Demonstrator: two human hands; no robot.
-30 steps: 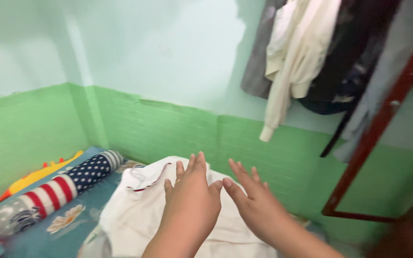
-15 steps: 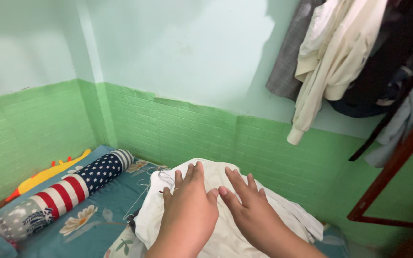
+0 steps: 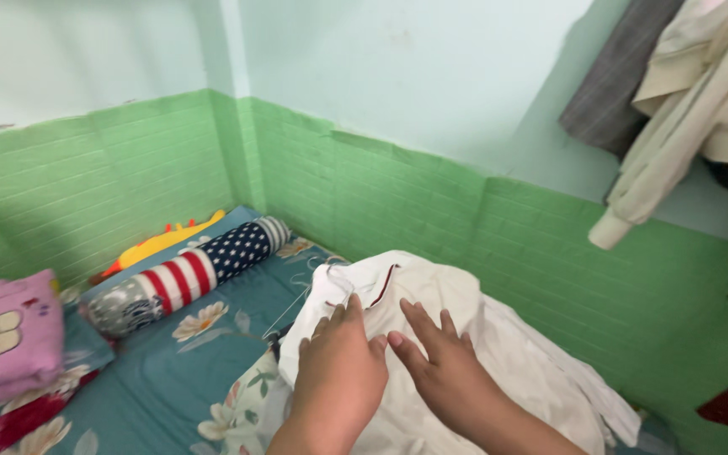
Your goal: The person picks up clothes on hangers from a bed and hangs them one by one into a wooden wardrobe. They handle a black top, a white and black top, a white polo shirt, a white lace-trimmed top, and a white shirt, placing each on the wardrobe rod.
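White cloth fills the middle of the bed: one shirt (image 3: 456, 337), piled up, its collar edged in dark red at the far end. Two hands rest flat on it, side by side. The left hand (image 3: 340, 377) has its fingers close together, palm down on the near part of the shirt. The right hand (image 3: 441, 371) lies just beside it, fingers spread a little and pointing towards the collar; the two thumbs nearly touch. Neither hand pinches or grips anything; both just press on the cloth.

Under the shirt is one teal sheet (image 3: 178, 371) with pale flowers. Along the far edge of the bed lies one bolster (image 3: 187, 274) in stars and red-and-white stripes, and behind it, against the green wall (image 3: 120, 177), one yellow plush toy (image 3: 166, 240). At the near left sits one pink pillow (image 3: 6, 337). A thin wire hanger (image 3: 292, 307) pokes out by the shirt's left side. Up at the right, hung clothes (image 3: 684, 93) dangle: one grey, one cream that I can count, and something dark behind them.
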